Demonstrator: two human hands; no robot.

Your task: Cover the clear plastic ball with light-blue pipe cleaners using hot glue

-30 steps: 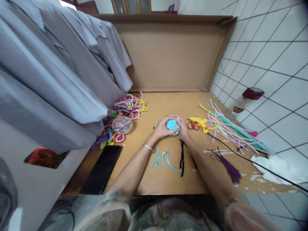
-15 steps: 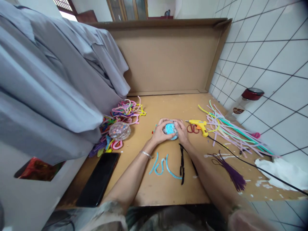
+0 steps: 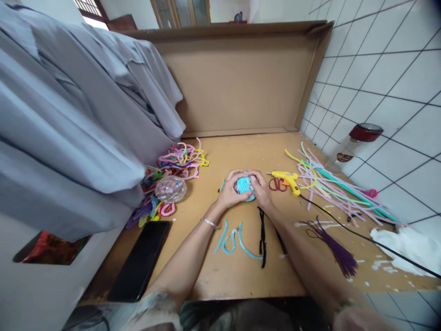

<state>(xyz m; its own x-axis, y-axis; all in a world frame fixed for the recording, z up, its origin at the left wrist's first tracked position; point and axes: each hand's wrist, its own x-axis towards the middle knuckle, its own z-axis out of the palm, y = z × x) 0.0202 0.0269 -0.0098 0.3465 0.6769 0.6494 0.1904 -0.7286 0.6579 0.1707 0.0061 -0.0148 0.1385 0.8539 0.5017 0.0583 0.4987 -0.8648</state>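
Between my two hands sits a small rounded blue piece [image 3: 245,185], bright blue in front with greyish, fuzzy-looking edges. My left hand [image 3: 230,189] wraps its left side, thumb along the bottom and fingers over the top. My right hand [image 3: 261,187] is closed round the right side, its thumb on the front. Fingers cover much of the piece. Below the hands lie bent light-blue pipe cleaners [image 3: 230,239] and a black twisted strip [image 3: 262,239]. A yellow glue gun [image 3: 287,178] and red-handled scissors [image 3: 276,185] lie just right of my right hand.
Tangled coloured pipe cleaners [image 3: 182,156] and a clear faceted bowl [image 3: 171,189] are at left, above a black phone [image 3: 141,262]. Right are long pipe cleaners [image 3: 344,188], a jar [image 3: 351,145], a purple tassel [image 3: 336,250], white tissue [image 3: 403,253] and the glue gun's cord [image 3: 351,230].
Both hands keep their hold on the blue piece, which shows slightly more of its front. The whole view has shifted a little; nothing on the table has visibly moved.
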